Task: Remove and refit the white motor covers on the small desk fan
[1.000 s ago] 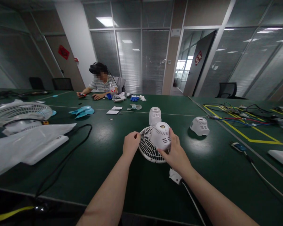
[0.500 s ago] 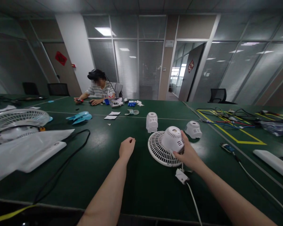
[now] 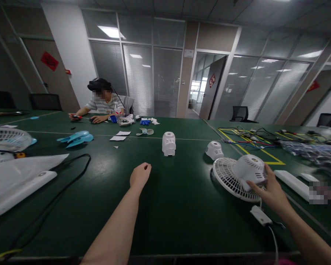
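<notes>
My right hand (image 3: pixel 270 189) grips the white motor housing (image 3: pixel 249 170) of a small fan whose round white grille (image 3: pixel 229 179) faces down toward the green table (image 3: pixel 176 206). The fan's white plug and cord (image 3: pixel 260 215) trail below my wrist. My left hand (image 3: pixel 139 175) hovers over the middle of the table, fingers loosely curled, holding nothing. Two loose white motor covers stand behind: a tall motor cover (image 3: pixel 168 143) in the middle and a low motor cover (image 3: pixel 214 149) just left of the fan.
At the left lie a plastic bag (image 3: pixel 19 173), a white fan grille (image 3: pixel 5 138), a black cable (image 3: pixel 63 184) and blue fan blades (image 3: pixel 75 138). A person (image 3: pixel 102 105) sits at the far side. Wires (image 3: pixel 253 138) and a white bar (image 3: pixel 292 183) lie at the right.
My right hand has carried the fan from the middle of the table to the right. My left hand let go of the grille and stays near the middle.
</notes>
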`<state>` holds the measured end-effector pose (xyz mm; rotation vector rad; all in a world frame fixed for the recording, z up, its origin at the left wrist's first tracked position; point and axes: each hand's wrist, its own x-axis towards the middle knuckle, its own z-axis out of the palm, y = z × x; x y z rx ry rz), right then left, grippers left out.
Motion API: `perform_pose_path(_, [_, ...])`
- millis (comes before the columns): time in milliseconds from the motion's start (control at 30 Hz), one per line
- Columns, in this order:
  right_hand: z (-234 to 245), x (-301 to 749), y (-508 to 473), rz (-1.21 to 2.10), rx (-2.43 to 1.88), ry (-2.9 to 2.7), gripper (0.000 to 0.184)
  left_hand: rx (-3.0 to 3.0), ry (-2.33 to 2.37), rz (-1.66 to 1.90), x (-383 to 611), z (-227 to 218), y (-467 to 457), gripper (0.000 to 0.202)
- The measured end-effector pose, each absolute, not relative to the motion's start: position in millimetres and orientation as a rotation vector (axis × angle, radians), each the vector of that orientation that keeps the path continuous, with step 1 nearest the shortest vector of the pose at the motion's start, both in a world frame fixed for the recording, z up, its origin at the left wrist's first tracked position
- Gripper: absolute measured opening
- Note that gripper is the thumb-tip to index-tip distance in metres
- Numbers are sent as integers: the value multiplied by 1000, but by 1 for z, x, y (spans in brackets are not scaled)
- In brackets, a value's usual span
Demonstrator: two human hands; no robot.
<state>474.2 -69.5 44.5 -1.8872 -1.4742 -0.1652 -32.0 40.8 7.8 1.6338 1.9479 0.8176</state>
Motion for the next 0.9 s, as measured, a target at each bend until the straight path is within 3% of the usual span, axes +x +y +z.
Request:
perform_pose_path(267, [109, 416, -25, -638, -1526, -1469, 88, 1676, 2006, 800, -29, 8, 46, 32])
perform_pose_path(433, [127, 381, 59, -403, -1592, -1483, 89, 1680, 1980, 792, -30, 7, 45, 30])
perform_pose_path(600, [98, 375, 117, -143, -1882, -1319, 85, 1683, 1991, 764, -33, 4, 48, 33])
perform_pose_path(767, [70, 372, 123, -44, -2005, -1288, 90, 1666, 2002, 753, -34, 3, 53, 31])
perform_pose_path(900, [76, 359, 94, -122, -1897, -1472, 86, 1661, 1995, 753, -35, 3, 53, 30])
